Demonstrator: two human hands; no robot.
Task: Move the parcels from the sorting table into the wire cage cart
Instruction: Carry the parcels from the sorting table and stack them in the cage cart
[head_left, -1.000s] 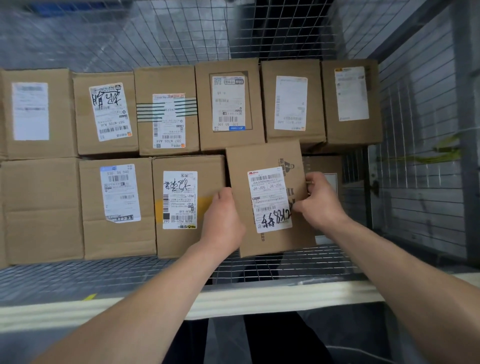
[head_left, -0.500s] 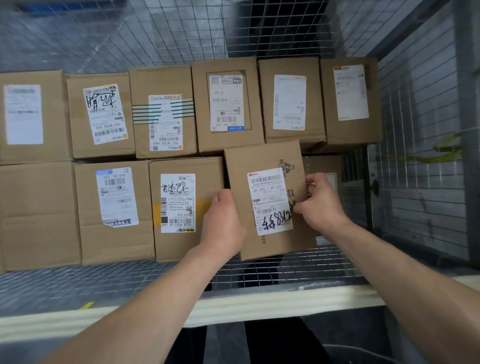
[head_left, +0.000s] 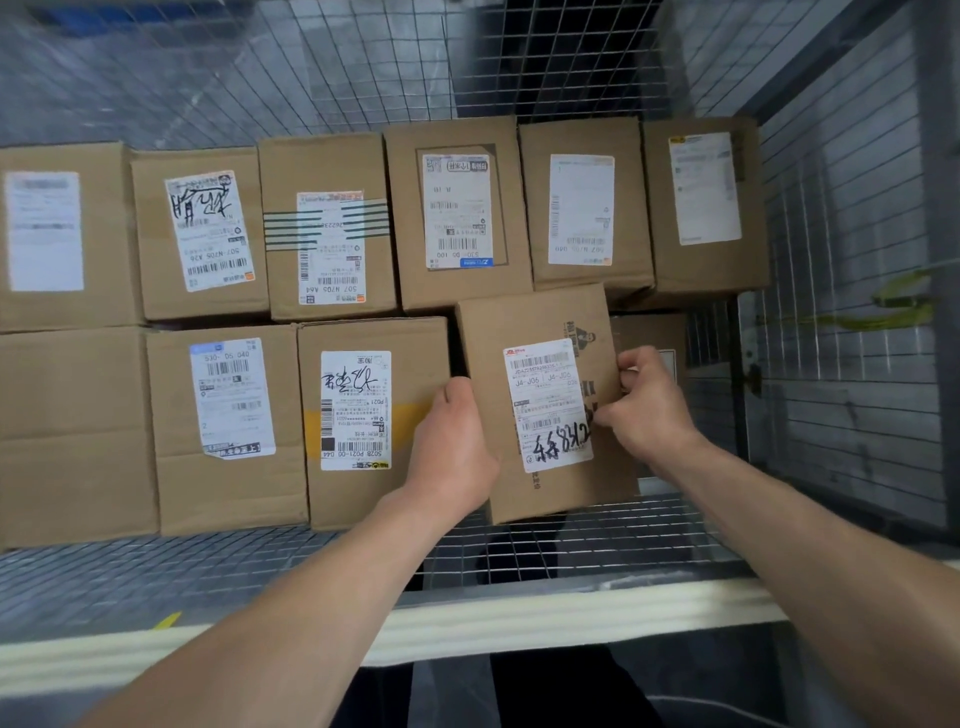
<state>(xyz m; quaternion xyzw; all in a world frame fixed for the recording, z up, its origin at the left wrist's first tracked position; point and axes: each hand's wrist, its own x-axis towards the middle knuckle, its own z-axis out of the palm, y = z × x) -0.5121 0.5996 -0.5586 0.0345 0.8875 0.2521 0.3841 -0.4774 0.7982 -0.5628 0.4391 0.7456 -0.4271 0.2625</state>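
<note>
A person's left grip (head_left: 452, 441) and right grip (head_left: 644, 410) are clasping a parcel (head_left: 530, 322) at its 9 and 3 o'clock edges, seating it in the cart (head_left: 857, 364); 10 others (head_left: 332, 166) are sitting stacked; how many are remaining is not showing.

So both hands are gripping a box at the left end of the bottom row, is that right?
Not quite. The left hand and right hand do grip the box, but it sits toward the right end of the bottom row, not the left, as the head view shows.
</note>
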